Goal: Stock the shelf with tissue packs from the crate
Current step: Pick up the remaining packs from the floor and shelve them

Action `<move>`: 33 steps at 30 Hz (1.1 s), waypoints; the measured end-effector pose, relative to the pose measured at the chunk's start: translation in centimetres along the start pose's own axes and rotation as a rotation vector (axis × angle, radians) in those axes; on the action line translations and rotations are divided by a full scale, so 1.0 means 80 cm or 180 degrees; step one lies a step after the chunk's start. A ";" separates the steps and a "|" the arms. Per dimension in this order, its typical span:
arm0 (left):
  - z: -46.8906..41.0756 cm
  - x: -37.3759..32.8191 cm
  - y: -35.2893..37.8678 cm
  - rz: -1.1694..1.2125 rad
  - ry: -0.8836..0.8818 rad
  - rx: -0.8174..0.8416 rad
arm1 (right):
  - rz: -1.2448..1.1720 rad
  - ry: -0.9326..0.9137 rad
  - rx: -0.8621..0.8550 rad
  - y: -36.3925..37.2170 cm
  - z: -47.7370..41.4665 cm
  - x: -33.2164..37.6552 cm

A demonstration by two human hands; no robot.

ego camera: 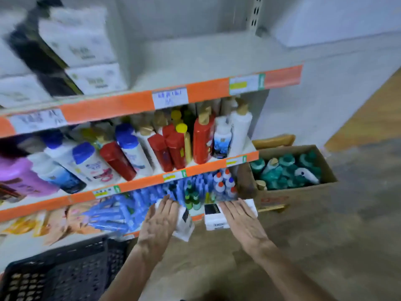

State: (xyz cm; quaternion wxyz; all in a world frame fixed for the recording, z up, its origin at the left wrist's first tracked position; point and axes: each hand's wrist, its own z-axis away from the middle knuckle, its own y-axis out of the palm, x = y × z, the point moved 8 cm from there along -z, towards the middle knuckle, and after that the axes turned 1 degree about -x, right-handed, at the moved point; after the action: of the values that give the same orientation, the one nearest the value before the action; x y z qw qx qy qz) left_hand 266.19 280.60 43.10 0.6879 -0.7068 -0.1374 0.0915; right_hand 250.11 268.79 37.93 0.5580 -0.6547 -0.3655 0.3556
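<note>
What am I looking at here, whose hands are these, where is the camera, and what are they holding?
There is no machine here. A person wears one camera on the head, looking forward and down, so both arms enter from the bottom edge. The left hand lies with straight fingers on a white tissue pack. The right hand lies the same way on a second pack. Both are low in front of the shelf unit. The black crate is at bottom left. More white packs sit top left, with bottles below. A cardboard box stands on the right.
</note>
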 end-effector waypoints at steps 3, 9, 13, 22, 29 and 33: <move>-0.008 -0.004 -0.122 -0.0054 0.0024 -0.0277 | 0.0021 0.0004 -0.0043 -0.119 -0.021 -0.014; -0.037 -0.001 -0.292 -0.0131 -0.0309 -0.0012 | 0.0140 -0.0058 -0.0389 -0.318 -0.067 -0.055; -0.064 -0.002 -0.377 -0.0322 -0.0324 -0.0232 | 0.0393 -0.0111 -0.0525 -0.410 -0.094 -0.084; -0.135 -0.010 -0.513 -0.0452 -0.0345 -0.0892 | 0.0627 -0.0147 -0.0589 -0.514 -0.148 -0.135; -0.190 0.027 -0.519 -0.0584 -0.0464 -0.1058 | 0.0670 -0.0215 -0.0461 -0.517 -0.210 -0.147; -0.237 0.062 -0.508 -0.0606 -0.0452 -0.0983 | 0.0721 -0.0315 -0.0187 -0.512 -0.253 -0.148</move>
State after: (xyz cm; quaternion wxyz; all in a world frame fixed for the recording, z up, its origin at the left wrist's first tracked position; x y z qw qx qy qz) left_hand 274.16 264.90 84.66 0.5654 -0.7796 -0.2642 0.0536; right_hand 258.75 253.39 81.72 0.4761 -0.6895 -0.3266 0.4373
